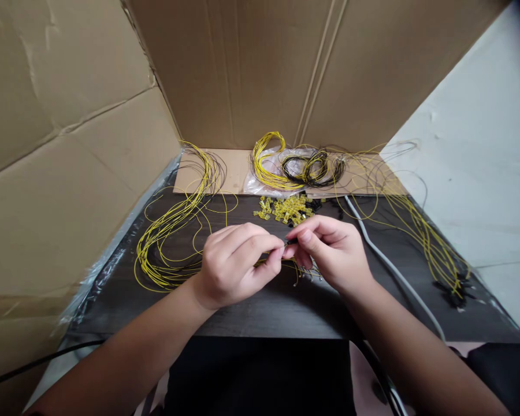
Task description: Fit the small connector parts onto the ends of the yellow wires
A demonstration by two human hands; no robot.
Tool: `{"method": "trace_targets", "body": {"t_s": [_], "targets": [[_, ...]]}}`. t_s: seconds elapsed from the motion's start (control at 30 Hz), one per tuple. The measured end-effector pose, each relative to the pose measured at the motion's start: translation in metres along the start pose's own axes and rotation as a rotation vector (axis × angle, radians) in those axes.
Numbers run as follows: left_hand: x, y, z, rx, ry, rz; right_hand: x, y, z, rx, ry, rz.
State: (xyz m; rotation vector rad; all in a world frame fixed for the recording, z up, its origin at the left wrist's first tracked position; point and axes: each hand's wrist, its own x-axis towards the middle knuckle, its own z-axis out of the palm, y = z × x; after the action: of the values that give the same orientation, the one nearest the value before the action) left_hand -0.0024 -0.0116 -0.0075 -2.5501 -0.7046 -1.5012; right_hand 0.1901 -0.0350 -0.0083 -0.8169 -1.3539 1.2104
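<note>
My left hand (242, 263) is closed in a pinch over the middle of the dark table, its thumb and forefinger on a thin wire whose end barely shows. Facing it, my right hand (329, 251) pinches a small black sleeve (292, 241). Wire and sleeve meet between the fingertips; how deep one sits in the other I cannot tell. Under my hands run yellow and black wires with bare metal terminals (309, 276) at their ends. Their long loose bundle (156, 254) curves away to the left. Just beyond my fingers lies a pile of clear yellow sleeves (288, 208), with black sleeves (315, 205) beside it.
A yellow wire coil (264, 170) and a black coil (316, 167) rest on plastic at the back. At right, another yellow wire bundle (433, 248) ends in black sleeves (457, 292). A grey cable (385, 260) crosses the table (260, 318). Cardboard walls (251, 69) enclose the back and left.
</note>
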Motion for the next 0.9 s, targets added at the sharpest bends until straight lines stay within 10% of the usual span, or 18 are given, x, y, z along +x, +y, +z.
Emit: {"method": "trace_targets", "body": {"t_s": [0.9], "targets": [[0.0001, 0.0011, 0.0007, -0.032, -0.013, -0.025, -0.0015, 0.0002, 0.0014, -0.012, 0.069, 0.005]]}}
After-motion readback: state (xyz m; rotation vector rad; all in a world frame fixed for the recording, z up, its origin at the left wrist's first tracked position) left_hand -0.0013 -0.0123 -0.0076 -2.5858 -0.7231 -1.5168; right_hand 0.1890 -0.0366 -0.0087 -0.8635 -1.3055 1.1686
